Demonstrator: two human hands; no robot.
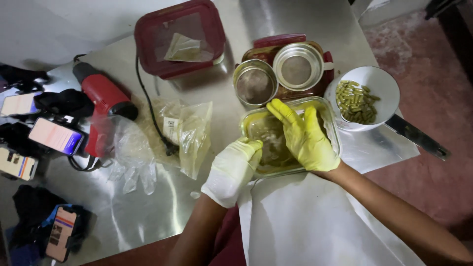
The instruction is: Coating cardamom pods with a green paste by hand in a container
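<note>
- Glass dish (333,129) is sitting on the steel table (148,216), at the top edge of a white paper sheet (305,221); it is holding a brownish-green mass, blurred, kind not clear.
- Left hand (232,170), in a pale glove, is gripping the dish's near-left rim, fingers curled closed over the edge.
- Right hand (304,135), in a yellow glove, is lying flat over the dish, fingers spread wide, holding nothing that I can see; what is under the palm is hidden.
- Just beyond the right fingertips, two round metal tins (256,83) are standing on a red lid (281,40).
- To the outside of the right hand, a white bowl (382,81) with a dark handle is holding green capsules (355,102), its rim near the dish.
- To the outside of the left hand, clear plastic bags (189,133) are lying crumpled; beyond them a red heat gun (101,98), its cord, and several phones (55,136).
- Risk, judged: pressing down while only one rim is being held could be tipping or sliding the dish on the paper; a sideways sweep could be knocking the bowl and spilling capsules.
- Red box (180,37) contents are hard to make out; forearms are cut off at the frame.
</note>
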